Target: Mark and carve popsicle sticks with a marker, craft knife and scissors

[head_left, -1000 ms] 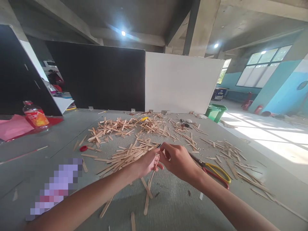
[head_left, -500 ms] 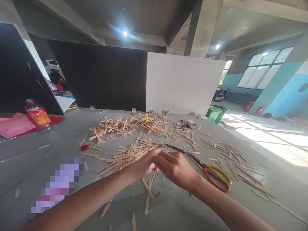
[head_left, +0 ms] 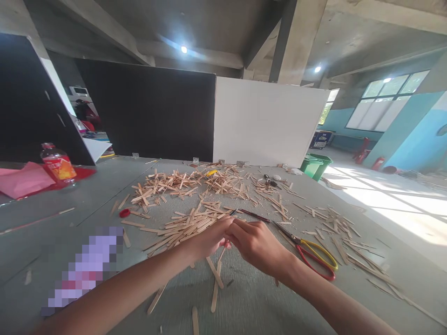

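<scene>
My left hand [head_left: 218,235] and my right hand [head_left: 253,239] meet over the middle of the table, fingers closed and pressed together. What they grip is mostly hidden; a small dark tip shows just beyond the fingertips, and a thin wooden strip runs below them, though I cannot tell whether it is held. Beyond the left hand lies a fanned heap of craft sticks [head_left: 186,228]. A dark slim pen-like tool [head_left: 256,215] rests past the right hand. Scissors with one yellow and one red handle [head_left: 314,256] lie right of my right hand.
Broken stick pieces [head_left: 167,183] pile up at the back. A red bottle cap [head_left: 124,213] and a drink bottle [head_left: 59,165] are on the left. Split sticks [head_left: 370,265] scatter rightward. Black and white panels [head_left: 258,121] stand behind the table; a green bin [head_left: 316,165] is beyond it.
The view has shifted very slightly. My hands stay together in nearly the same pose, the right one a touch further round the left fingers.
</scene>
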Action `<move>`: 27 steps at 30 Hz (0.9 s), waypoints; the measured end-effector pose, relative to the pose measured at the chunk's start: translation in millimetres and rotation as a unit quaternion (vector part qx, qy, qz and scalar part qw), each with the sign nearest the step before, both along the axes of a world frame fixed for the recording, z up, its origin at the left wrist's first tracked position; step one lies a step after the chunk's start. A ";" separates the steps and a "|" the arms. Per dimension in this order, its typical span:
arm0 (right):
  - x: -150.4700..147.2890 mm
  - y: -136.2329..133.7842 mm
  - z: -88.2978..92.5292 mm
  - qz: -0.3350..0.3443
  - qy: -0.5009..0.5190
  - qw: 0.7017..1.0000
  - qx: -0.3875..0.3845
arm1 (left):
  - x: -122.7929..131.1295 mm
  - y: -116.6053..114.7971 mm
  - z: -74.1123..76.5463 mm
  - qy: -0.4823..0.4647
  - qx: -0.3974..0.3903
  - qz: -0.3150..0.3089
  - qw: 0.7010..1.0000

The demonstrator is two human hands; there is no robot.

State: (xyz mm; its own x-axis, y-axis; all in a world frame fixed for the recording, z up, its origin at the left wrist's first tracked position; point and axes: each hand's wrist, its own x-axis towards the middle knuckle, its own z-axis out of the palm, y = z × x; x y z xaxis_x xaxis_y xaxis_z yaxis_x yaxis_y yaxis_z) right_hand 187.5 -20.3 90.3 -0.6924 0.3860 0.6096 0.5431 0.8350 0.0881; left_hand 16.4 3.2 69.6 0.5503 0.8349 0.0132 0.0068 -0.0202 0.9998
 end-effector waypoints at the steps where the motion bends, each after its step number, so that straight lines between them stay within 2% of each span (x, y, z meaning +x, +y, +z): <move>1: 1.8 0.7 0.9 -0.003 -0.011 1.000 -0.014 | 1.7 1.7 0.6 0.004 -0.015 0.003 1.000; 4: 7.6 4.1 5.0 -0.033 -0.042 0.998 -0.032 | 7.0 9.9 3.6 0.031 -0.073 0.011 0.997; 9: 18.8 12.3 11.3 -0.149 -0.053 0.987 -0.041 | 7.1 19.8 11.5 0.050 -0.148 0.022 0.987; 13: 36.3 16.3 8.0 -0.218 -0.100 0.970 -0.047 | 3.3 21.0 19.1 0.044 -0.186 0.033 0.981; 18: 62.7 11.3 -13.8 -0.218 -0.127 0.962 -0.107 | 1.5 24.6 25.4 0.029 -0.199 0.053 0.978; 21: 69.8 3.8 -26.9 -0.203 -0.107 0.969 -0.094 | 0.2 25.9 27.5 0.021 -0.196 0.055 0.979; 23: 69.2 -1.0 -31.0 -0.210 -0.093 0.970 -0.082 | -0.7 26.0 28.1 0.020 -0.195 0.057 0.979; 27: 63.1 -9.9 -28.9 -0.227 -0.087 0.960 -0.140 | -1.9 26.1 28.9 0.020 -0.202 0.063 0.977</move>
State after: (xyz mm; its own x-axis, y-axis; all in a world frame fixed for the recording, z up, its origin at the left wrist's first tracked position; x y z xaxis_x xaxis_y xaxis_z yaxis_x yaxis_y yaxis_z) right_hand 250.7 -30.2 61.4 -0.4956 0.8045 0.3274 0.8544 0.5194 0.0171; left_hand 14.5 29.4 98.5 0.4367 0.8283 -0.3509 0.0239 0.3793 0.9250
